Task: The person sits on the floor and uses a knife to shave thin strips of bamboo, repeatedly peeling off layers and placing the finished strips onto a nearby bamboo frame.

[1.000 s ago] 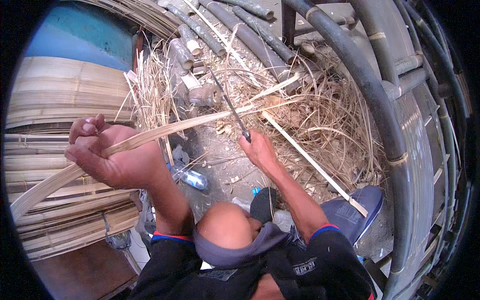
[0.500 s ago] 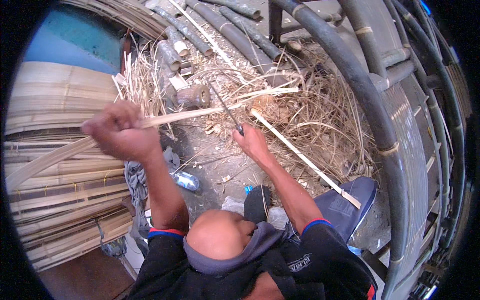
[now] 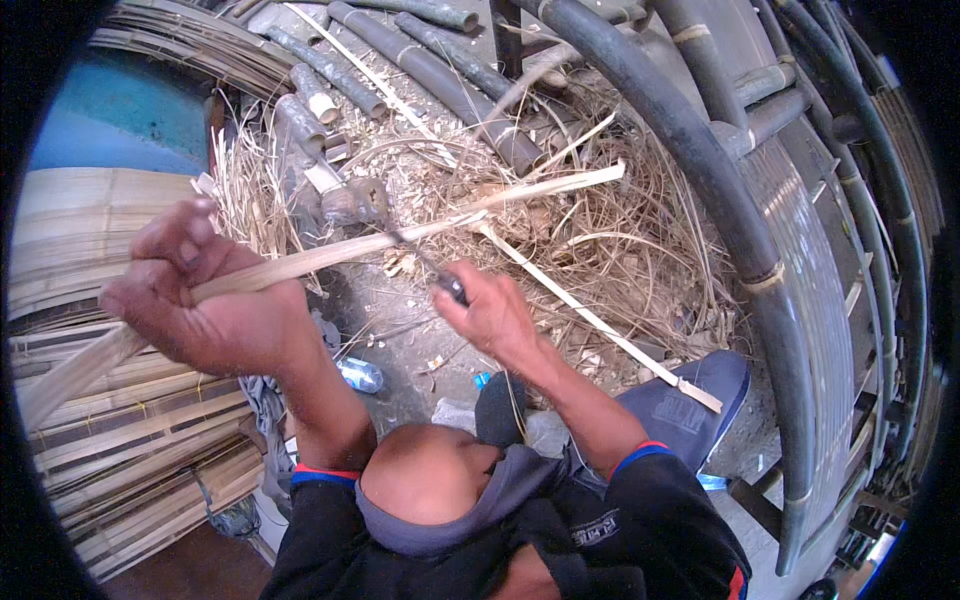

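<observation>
A long pale bamboo strip (image 3: 340, 252) runs from the lower left through my left hand (image 3: 215, 310) toward the shavings at the upper right. My left hand is turned palm up, its fingers curled around the strip. Closed around the dark handle of a knife (image 3: 425, 262) is my right hand (image 3: 492, 308). The knife's thin blade points up and left and meets the strip near its middle; whether it bites in cannot be seen. A second, narrower strip (image 3: 590, 312) slants down to the right, its lower end resting on my dark trouser leg (image 3: 690, 395).
Curly bamboo shavings (image 3: 640, 230) cover the ground ahead. A short wood block (image 3: 355, 203) sits beyond the strip, with bamboo poles (image 3: 430, 75) lying farther back. Curved bamboo framing (image 3: 715, 190) stands on the right, slatted bamboo panels (image 3: 120, 215) on the left. A plastic bottle (image 3: 360, 375) lies below my left wrist.
My left hand has rolled from a fist to palm up, still around the strip. My right hand and the knife have shifted slightly left and nearer. The whole view has shifted a little.
</observation>
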Demonstrator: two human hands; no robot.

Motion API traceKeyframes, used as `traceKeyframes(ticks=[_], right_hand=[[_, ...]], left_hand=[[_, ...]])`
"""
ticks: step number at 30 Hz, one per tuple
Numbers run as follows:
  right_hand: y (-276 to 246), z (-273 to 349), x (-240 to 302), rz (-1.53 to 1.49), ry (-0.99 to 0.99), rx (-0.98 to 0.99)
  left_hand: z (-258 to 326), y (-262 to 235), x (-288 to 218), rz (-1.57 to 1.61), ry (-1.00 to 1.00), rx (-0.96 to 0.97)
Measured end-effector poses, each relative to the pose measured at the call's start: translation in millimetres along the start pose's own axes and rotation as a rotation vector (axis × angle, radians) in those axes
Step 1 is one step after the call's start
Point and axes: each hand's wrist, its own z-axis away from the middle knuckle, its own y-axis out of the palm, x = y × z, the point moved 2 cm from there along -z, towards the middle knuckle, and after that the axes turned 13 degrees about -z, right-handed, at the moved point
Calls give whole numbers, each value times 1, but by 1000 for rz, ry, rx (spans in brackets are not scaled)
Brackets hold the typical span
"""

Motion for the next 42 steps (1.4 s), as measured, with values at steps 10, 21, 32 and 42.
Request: traceKeyframes(ticks=[10, 21, 32, 42], right_hand=[[-4, -17, -30, 76, 50, -55], [-3, -15, -45, 178, 104, 1], [-5, -8, -27, 155, -277, -100], [-7, -5, -30, 92, -178, -40]], left_hand=[[-14, -7, 20, 108, 6, -53], [-22, 1, 24, 68, -55, -64], [-25, 11, 25, 38, 0, -93], [-27, 9, 22, -24, 27, -127]])
